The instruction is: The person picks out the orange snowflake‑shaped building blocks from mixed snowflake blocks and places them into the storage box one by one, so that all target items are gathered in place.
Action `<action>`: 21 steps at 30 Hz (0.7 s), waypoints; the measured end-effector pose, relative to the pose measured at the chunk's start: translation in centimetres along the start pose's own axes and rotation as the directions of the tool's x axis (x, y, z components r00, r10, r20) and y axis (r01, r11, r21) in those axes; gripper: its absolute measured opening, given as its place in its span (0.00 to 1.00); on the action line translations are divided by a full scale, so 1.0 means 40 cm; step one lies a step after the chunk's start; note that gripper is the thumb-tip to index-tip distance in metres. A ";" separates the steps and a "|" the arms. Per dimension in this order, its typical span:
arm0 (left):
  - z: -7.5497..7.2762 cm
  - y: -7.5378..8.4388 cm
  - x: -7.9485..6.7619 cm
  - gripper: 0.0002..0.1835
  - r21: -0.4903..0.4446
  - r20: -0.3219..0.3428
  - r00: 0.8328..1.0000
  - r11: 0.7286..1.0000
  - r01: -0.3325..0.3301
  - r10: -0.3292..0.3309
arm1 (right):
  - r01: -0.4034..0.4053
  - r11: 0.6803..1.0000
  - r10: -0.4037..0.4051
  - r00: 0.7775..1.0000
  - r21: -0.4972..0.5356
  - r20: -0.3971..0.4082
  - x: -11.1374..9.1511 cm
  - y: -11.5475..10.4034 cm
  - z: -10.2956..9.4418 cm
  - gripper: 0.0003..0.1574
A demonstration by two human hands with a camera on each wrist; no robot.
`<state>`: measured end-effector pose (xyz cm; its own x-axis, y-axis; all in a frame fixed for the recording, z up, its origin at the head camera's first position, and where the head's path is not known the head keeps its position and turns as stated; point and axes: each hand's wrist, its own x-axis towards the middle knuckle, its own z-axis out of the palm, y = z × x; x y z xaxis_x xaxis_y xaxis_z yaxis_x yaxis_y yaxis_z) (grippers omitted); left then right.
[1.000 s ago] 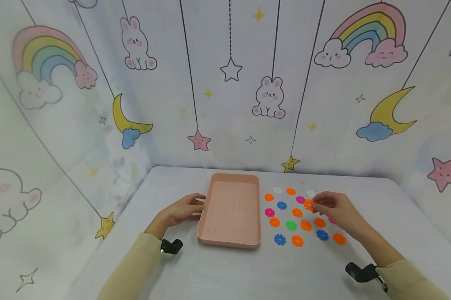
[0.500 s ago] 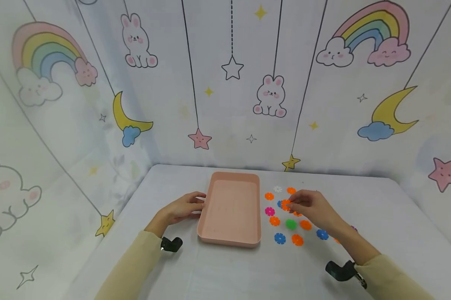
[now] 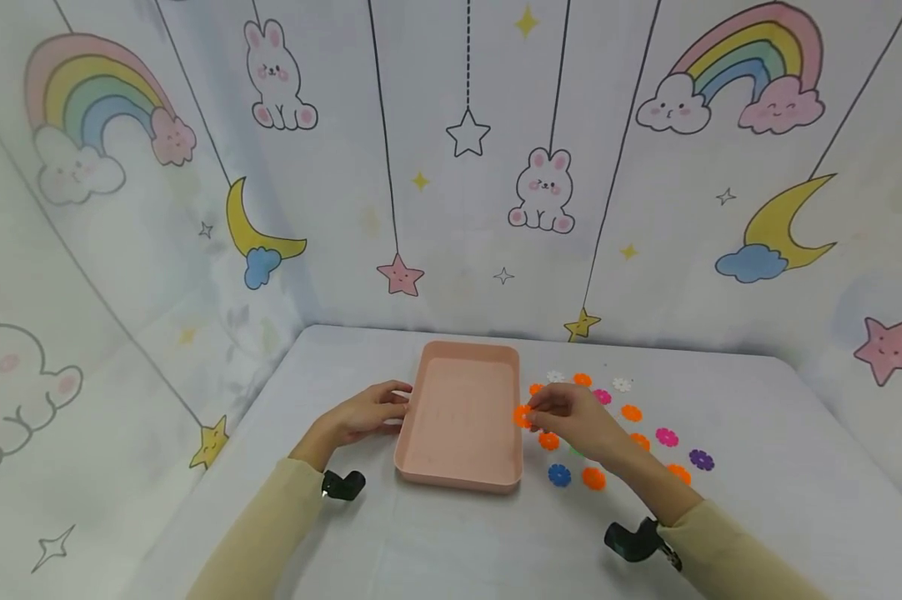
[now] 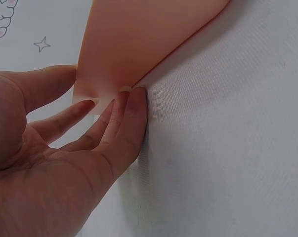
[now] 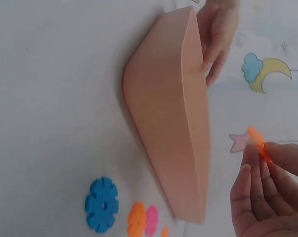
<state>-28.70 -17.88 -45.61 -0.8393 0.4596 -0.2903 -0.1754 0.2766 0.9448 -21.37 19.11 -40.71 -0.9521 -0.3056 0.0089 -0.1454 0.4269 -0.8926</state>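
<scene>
Since the earlier frame the right hand has carried its orange disc, pinched at the fingertips, to the pink tray rim beside it, left hand fingers straight against the far wall; an early release risks a bench landing.

A child's play corner or nursery-style booth, set up for recording: pastel backdrop sheets printed with rainbows, bunnies, moons and hanging stars are closing in a table on three sides. A grey cloth is covering the table, and a pink tray and bright toy flower discs are lying on it. Small cameras are sitting on both wrists
</scene>
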 end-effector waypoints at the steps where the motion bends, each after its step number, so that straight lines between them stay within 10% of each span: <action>1: 0.000 0.001 0.000 0.27 0.004 0.003 1.000 1.000 0.000 0.000 | 0.004 1.000 -0.004 1.000 0.010 0.006 0.004 -0.002 0.009 0.12; 21: -0.003 0.005 0.005 0.26 0.005 -0.010 1.000 1.000 0.029 -0.029 | 0.023 0.996 -0.028 0.998 0.087 0.056 0.117 -0.028 0.233 0.06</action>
<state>-28.97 -17.84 -45.46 -0.8388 0.4432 -0.3161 -0.1972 0.2939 0.9353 -23.16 9.27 -43.86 -0.9311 -0.3646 0.0086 -0.1433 0.3441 -0.9280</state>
